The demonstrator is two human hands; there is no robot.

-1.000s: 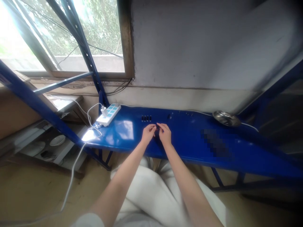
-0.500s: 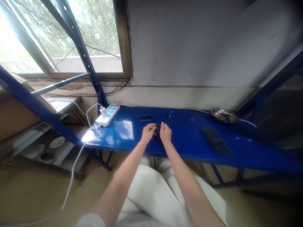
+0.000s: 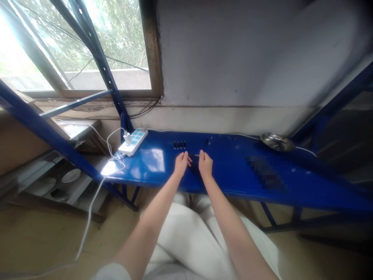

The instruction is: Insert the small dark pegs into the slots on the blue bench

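My left hand is closed in a pinch above the blue table; what its fingers hold, if anything, is too small to make out. Facing it, a short way to the right, my right hand is closed with the thumb on top. A thin, pale-looking piece sticks out of the right fingers toward the left hand. Just beyond the left hand, several small dark cylindrical pieces stand in a row. Behind the right hand is another small dark piece, with tiny light bits farther right.
A white power strip with a plugged-in charger sits at the table's left end, its cable hanging to the floor. A shiny metal dish lies at the back right. A blurred-out dark object is on the right. Blue uprights frame the table.
My hands were close together at a dark piece; they have drawn apart, the right one moving slightly right. A thin pale piece now shows at the right fingers.
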